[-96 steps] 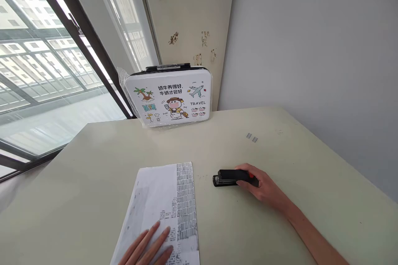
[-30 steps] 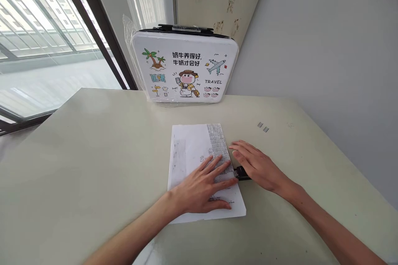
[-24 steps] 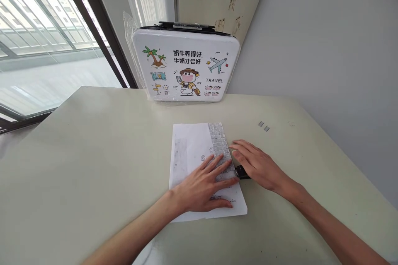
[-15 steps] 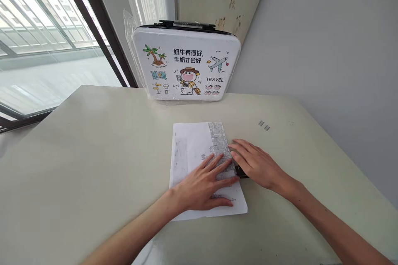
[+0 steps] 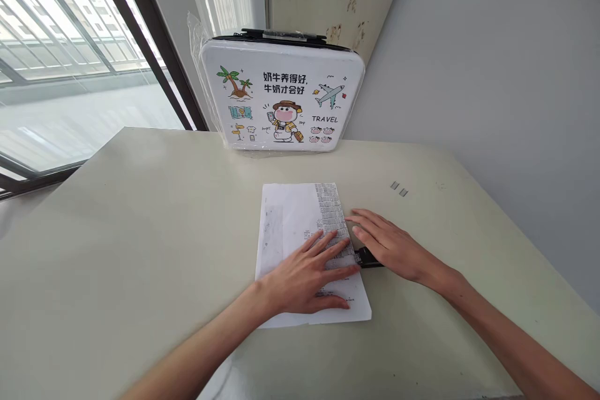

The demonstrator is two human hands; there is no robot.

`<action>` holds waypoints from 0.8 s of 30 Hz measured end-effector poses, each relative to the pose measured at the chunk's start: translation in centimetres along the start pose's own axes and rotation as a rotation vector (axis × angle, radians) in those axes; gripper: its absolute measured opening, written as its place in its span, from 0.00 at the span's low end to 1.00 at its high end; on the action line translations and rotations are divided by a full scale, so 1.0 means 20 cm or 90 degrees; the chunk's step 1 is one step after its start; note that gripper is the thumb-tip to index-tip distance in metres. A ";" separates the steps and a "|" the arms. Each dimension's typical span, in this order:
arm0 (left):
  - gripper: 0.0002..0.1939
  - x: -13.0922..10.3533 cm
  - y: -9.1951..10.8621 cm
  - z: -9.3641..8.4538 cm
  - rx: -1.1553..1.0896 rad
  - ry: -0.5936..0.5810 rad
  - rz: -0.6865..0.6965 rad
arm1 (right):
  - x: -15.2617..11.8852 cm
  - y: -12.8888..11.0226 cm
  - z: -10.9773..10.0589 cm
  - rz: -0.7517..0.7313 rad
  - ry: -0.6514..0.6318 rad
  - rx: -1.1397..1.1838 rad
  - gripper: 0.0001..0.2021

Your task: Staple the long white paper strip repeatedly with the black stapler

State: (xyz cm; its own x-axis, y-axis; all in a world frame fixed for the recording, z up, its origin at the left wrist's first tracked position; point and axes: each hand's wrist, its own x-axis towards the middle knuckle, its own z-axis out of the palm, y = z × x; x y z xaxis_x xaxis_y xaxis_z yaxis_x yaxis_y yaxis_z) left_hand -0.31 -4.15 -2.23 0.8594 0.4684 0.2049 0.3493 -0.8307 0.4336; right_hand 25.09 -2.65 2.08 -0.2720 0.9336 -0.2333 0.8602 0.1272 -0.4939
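**Left hand (image 5: 304,278) spread on paper (image 5: 293,209), right hand (image 5: 396,247) over black stapler (image 5: 368,258)**

Head view: left hand open, palm down, fingers fanned on the printed paper, fingertips near its right edge. Right hand also open, fingers stretched out, not wrapped round anything; it covers most of the stapler, contact underneath hidden. Stapler sits at the right edge of the paper, its front end meeting that edge just beside the left fingertips. Far edge of paper stands well apart from the white case (image 5: 285,90); near edge lies in front of the left wrist, slightly uneven. Wide stretch of worktop (image 5: 164,231) left of the paper, another strip between paper and case. To the right, gap between right forearm and the worktop's slanting edge along the grey wall (image 5: 492,75).

Surface: pale, smooth, a few dark specks. Two small grey strips (image 5: 399,189) side by side beyond the right hand. Case upright at the far edge, cartoon prints, clear plastic wrap, black handle. Dark-framed window (image 5: 70,75) at left, stained panel (image 5: 328,0) behind the case.
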 end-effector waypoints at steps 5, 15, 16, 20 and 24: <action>0.34 0.00 0.00 -0.01 0.005 -0.014 -0.003 | 0.00 0.00 0.00 0.017 -0.017 0.009 0.26; 0.34 0.00 0.01 -0.01 0.010 -0.016 -0.006 | -0.01 -0.01 0.00 0.015 -0.004 0.012 0.26; 0.34 0.01 0.01 -0.01 0.014 -0.019 -0.008 | -0.01 -0.01 0.00 0.013 -0.004 0.009 0.26; 0.34 0.01 0.02 -0.02 0.028 -0.035 -0.014 | -0.01 -0.02 0.01 0.015 -0.003 -0.007 0.26; 0.34 0.01 0.02 -0.02 0.022 -0.031 -0.014 | 0.00 -0.02 0.02 0.015 -0.005 -0.023 0.27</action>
State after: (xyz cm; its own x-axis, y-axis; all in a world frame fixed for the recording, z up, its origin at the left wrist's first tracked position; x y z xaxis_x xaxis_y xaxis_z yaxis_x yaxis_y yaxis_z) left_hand -0.06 -4.30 -1.61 0.8683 0.4720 0.1529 0.3801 -0.8310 0.4062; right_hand 24.66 -2.84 1.90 -0.2542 0.9339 -0.2513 0.8817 0.1170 -0.4570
